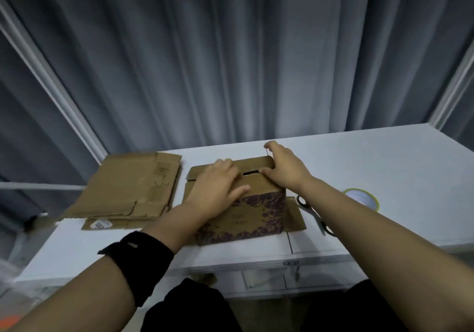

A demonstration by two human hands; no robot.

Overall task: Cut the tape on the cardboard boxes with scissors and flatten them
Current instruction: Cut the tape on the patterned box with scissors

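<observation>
A brown cardboard box [256, 213] with a purple leaf print on its near side stands on the white table [372, 162]. A dark gap shows between its top flaps. My left hand [218, 188] lies flat on the near top flap, fingers spread. My right hand [284, 167] grips the far right corner of the top, thumb at the gap. Scissors [314, 213] lie on the table just right of the box, partly hidden under my right forearm.
A stack of flattened cardboard boxes [133, 190] lies to the left of the box, reaching the table's left edge. A roll of tape [363, 198] sits right of the scissors. Grey curtains hang behind the table.
</observation>
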